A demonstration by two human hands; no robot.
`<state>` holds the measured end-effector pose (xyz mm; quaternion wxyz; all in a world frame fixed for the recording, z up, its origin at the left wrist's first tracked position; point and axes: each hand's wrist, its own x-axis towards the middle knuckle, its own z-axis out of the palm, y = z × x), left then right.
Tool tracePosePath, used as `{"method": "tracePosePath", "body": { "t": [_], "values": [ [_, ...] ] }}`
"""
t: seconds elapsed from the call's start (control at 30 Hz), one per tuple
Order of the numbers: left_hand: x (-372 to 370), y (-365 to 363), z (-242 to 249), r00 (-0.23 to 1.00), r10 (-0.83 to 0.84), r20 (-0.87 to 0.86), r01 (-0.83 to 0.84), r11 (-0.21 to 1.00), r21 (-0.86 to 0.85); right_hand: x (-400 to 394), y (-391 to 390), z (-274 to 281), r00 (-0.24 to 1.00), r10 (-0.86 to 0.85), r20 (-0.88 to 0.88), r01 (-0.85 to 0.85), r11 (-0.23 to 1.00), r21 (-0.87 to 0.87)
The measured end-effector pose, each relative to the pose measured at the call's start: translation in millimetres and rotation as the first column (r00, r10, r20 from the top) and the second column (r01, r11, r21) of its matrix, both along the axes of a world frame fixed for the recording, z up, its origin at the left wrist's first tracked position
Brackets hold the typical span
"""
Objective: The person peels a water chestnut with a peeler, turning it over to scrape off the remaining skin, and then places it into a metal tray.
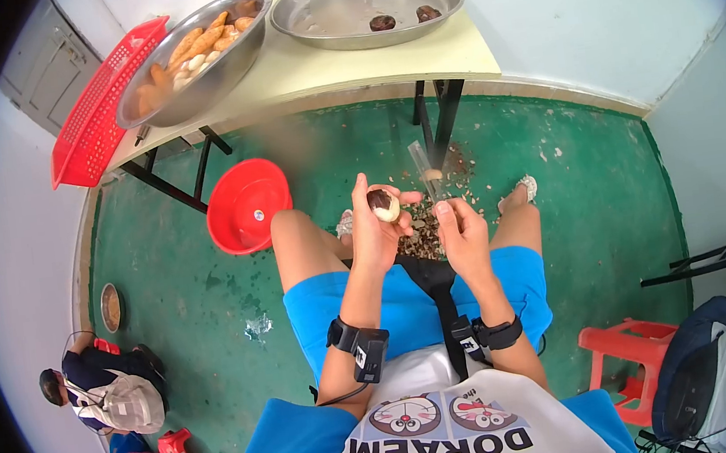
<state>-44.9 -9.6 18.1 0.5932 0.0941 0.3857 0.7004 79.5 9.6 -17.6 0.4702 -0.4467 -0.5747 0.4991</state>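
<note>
My left hand (pixel 373 239) cups a round, partly peeled water chestnut (pixel 385 206), with dark brown skin on one side and pale flesh on the other. Just right of it, my right hand (pixel 465 238) grips a knife (pixel 424 165) low down, its thin shiny blade pointing up and away from me. A small pale scrap seems to cling to the blade. The blade and the water chestnut are apart. Below and between my hands, brown and pale peelings (pixel 422 242) lie scattered on the green floor.
Ahead, a table (pixel 312 77) bears a round metal tray (pixel 341 16) with two dark pieces, a metal bowl (pixel 223 73) of orange and white produce, and a red basket (pixel 94 113). A red basin (pixel 238 217) stands on the floor. People sit at both sides, near a red stool (pixel 628 345).
</note>
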Motion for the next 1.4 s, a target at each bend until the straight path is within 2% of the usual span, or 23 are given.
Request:
{"method": "tracePosePath", "body": {
  "t": [0.07,0.17,0.27,0.3,0.43,0.53,0.6,0.67,0.73,0.87,0.97,1.03,1.27,1.33,1.4],
  "values": [
    [-1,1,-1,0.999,0.024,-0.032,-0.025,0.999,-0.039,-1,-4,10,0.999,0.040,0.022,-0.040,0.999,0.027],
    [-17,-3,-10,0.974,-0.213,0.076,0.206,0.974,0.096,1,-4,10,0.993,0.071,0.096,-0.083,0.989,0.123],
    [-14,-3,0,0.980,-0.175,0.099,0.172,0.984,0.038,1,-6,14,0.983,0.085,0.165,-0.116,0.975,0.192],
    [-16,-3,-2,0.970,-0.219,0.105,0.211,0.974,0.087,1,-7,16,0.978,0.077,0.192,-0.118,0.971,0.210],
    [-17,-1,-5,0.962,-0.268,0.061,0.263,0.961,0.082,1,-8,19,0.965,0.086,0.247,-0.134,0.974,0.184],
    [-18,-3,-7,0.958,-0.285,0.021,0.284,0.958,0.036,0,-9,16,0.961,0.058,0.269,-0.132,0.955,0.267],
    [-16,-4,-7,0.976,-0.213,0.043,0.215,0.975,-0.051,-1,-11,16,0.934,0.066,0.350,-0.181,0.935,0.305],
    [-14,-4,-9,0.980,-0.195,0.047,0.196,0.980,-0.021,-2,-12,18,0.925,0.060,0.375,-0.191,0.926,0.324],
    [-14,-6,-8,0.989,-0.144,0.027,0.145,0.987,-0.064,-3,-12,19,0.915,0.051,0.400,-0.201,0.917,0.343],
    [-13,-7,-5,0.985,-0.172,0.017,0.173,0.984,-0.040,-1,-12,20,0.910,0.036,0.414,-0.202,0.908,0.366],
    [-10,-4,-5,0.984,-0.172,-0.055,0.170,0.985,-0.041,0,-12,21,0.907,0.050,0.418,-0.223,0.900,0.375],
    [-7,-3,-4,0.989,-0.024,-0.147,0.008,0.995,-0.102,0,-13,22,0.907,0.056,0.418,-0.238,0.885,0.399],
    [-12,-3,-15,0.978,-0.009,-0.208,-0.009,0.996,-0.085,-2,-15,20,0.885,0.039,0.463,-0.229,0.903,0.363],
    [-11,-2,-16,0.962,0.088,-0.258,-0.090,0.996,0.002,-3,-15,20,0.887,0.052,0.458,-0.232,0.909,0.346],
    [-8,0,-18,0.960,0.116,-0.256,-0.121,0.993,-0.004,-4,-17,20,0.886,0.071,0.459,-0.235,0.921,0.312]
  ]
}}
